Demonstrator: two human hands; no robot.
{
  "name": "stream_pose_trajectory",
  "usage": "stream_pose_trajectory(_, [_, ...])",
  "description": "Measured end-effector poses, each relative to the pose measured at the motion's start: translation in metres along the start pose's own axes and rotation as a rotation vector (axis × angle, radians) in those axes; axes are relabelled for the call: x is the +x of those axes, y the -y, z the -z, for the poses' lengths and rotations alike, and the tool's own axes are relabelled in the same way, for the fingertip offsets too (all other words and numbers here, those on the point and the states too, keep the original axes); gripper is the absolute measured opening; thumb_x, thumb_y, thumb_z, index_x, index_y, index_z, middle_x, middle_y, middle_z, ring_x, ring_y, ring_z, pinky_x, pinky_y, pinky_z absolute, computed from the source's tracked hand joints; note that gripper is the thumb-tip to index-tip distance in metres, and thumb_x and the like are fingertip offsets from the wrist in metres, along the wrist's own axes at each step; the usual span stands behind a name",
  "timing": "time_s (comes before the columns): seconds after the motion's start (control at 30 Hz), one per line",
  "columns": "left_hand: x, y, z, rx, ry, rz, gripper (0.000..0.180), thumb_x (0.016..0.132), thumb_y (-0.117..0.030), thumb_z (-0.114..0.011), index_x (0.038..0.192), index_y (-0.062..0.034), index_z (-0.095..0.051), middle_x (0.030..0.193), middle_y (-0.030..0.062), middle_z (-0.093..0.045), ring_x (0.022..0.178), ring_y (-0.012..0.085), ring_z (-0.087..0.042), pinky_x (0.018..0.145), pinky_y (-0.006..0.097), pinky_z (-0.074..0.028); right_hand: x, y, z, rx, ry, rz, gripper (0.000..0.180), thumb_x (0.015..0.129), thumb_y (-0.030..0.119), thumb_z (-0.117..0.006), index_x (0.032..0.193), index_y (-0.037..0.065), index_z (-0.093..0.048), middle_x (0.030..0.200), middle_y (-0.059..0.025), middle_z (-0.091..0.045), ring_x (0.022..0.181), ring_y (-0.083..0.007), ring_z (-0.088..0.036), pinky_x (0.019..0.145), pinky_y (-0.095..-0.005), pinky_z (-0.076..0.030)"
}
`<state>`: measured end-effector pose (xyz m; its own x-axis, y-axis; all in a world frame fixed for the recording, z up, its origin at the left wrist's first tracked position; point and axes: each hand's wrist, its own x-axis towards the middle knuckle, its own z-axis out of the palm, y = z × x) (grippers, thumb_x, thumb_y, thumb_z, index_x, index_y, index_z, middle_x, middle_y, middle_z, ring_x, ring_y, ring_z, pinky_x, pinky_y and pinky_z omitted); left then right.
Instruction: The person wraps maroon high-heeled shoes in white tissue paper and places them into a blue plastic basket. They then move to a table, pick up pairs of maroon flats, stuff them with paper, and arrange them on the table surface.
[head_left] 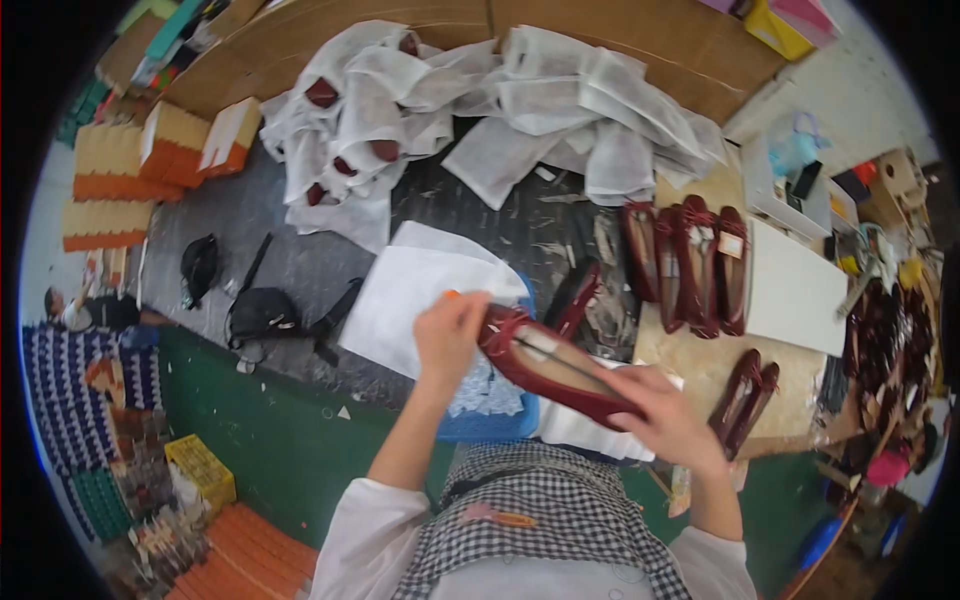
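Note:
A dark red patent ballet flat [560, 372] with a bow at its toe is held at the heel by my right hand [660, 412], sole down and tilted. Beside its toe, my left hand [447, 335] is closed, a speck of orange showing at its fingertips; what it grips is hidden. Under and behind that hand lies a white cloth bag [400, 285]. Another red flat [578, 298] sits just beyond the held one. Below my hands is a blue basket [529, 415] with crumpled clear plastic inside.
White bags [590, 95], some with red shoes showing, are heaped at the table's back. Several red flats [695, 265] stand to the right, with another pair [742, 400] nearer me. A black pouch [263, 315] lies left. Orange-and-cream boxes [110, 165] are stacked far left.

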<state>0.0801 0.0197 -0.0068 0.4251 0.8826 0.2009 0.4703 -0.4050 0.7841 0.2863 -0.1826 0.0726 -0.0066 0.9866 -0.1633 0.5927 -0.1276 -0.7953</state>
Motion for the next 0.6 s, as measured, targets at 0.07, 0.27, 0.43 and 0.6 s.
stream_pose_trajectory(0.07, [-0.031, -0.02, 0.019, 0.008, 0.019, -0.047, 0.009, 0.082, -0.015, -0.068, 0.083, -0.0057, -0.07, 0.063, 0.0109, -0.058, 0.052, 0.0246, -0.055, 0.05, 0.033, -0.042, 0.043, 0.009, -0.043, 0.179, 0.003, 0.005, 0.052, 0.086, 0.01, -0.062, 0.134, 0.0, -0.045, 0.111, -0.0168, -0.059, 0.103, -0.0299, -0.057, 0.089, -0.035, -0.045])
stream_pose_trajectory(0.27, [-0.018, -0.021, 0.096, -0.029, -0.334, 0.078, 0.018, 0.088, -0.004, -0.06, 0.07, 0.0013, -0.058, 0.062, -0.0062, -0.046, 0.058, 0.0019, -0.039, 0.049, 0.021, -0.03, 0.226, 0.065, -0.104, 1.122, -0.29, 0.313, 0.042, 0.09, 0.012, -0.06, 0.127, -0.001, -0.047, 0.111, -0.0067, -0.059, 0.101, -0.0137, -0.057, 0.083, -0.0301, -0.05])
stream_pose_trajectory(0.43, [-0.011, -0.001, 0.092, -0.63, -0.254, 0.415, 0.018, 0.091, -0.013, -0.061, 0.079, -0.0004, -0.064, 0.066, -0.0078, -0.051, 0.061, 0.0016, -0.044, 0.053, 0.018, -0.033, 0.184, 0.065, -0.114, 0.65, 0.111, 0.187, 0.024, 0.084, 0.017, -0.068, 0.101, 0.002, -0.062, 0.094, -0.0081, -0.061, 0.09, -0.0182, -0.059, 0.075, -0.0294, -0.048])
stream_pose_trajectory(0.6, [-0.001, 0.013, 0.047, -0.667, -0.104, 0.483, 0.027, 0.09, -0.016, -0.062, 0.067, -0.0026, -0.06, 0.06, -0.0077, -0.048, 0.053, 0.0007, -0.036, 0.047, 0.021, -0.023, 0.113, -0.069, -0.061, 0.068, -0.368, 0.224, 0.018, 0.077, 0.017, -0.071, 0.09, 0.007, -0.064, 0.099, -0.0077, -0.063, 0.104, -0.0269, -0.055, 0.09, -0.0389, -0.042])
